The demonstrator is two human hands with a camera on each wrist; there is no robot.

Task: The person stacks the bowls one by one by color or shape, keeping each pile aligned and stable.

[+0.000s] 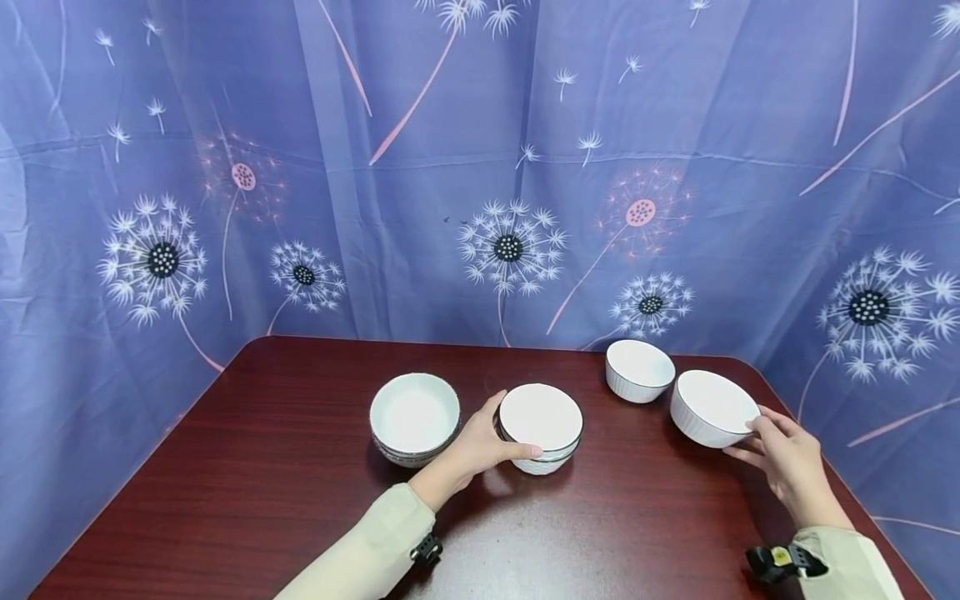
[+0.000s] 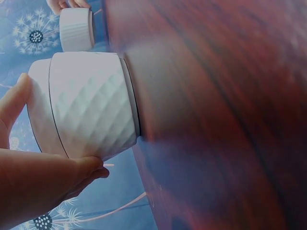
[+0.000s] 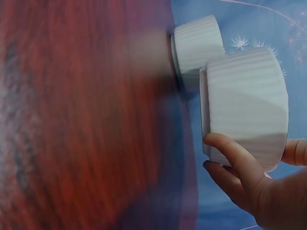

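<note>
My left hand (image 1: 482, 439) grips the side of a short stack of white bowls (image 1: 540, 417) with dark rims near the middle of the table. In the left wrist view this stack (image 2: 91, 103) shows a dimpled outer wall, with thumb and fingers around it. At the right, my right hand (image 1: 787, 458) holds a white ribbed bowl (image 1: 712, 407) by its right side, thumb at the rim and fingers beneath. The right wrist view shows this ribbed bowl (image 3: 247, 105) over the tabletop. A smaller ribbed bowl (image 1: 639, 372) stands just behind and left of it.
Another stack of bowls (image 1: 415, 417), pale inside with a patterned outer wall, stands left of my left hand. All are on a dark red wooden table (image 1: 225, 483). A blue curtain with dandelion prints (image 1: 420, 208) hangs behind the table and along its sides.
</note>
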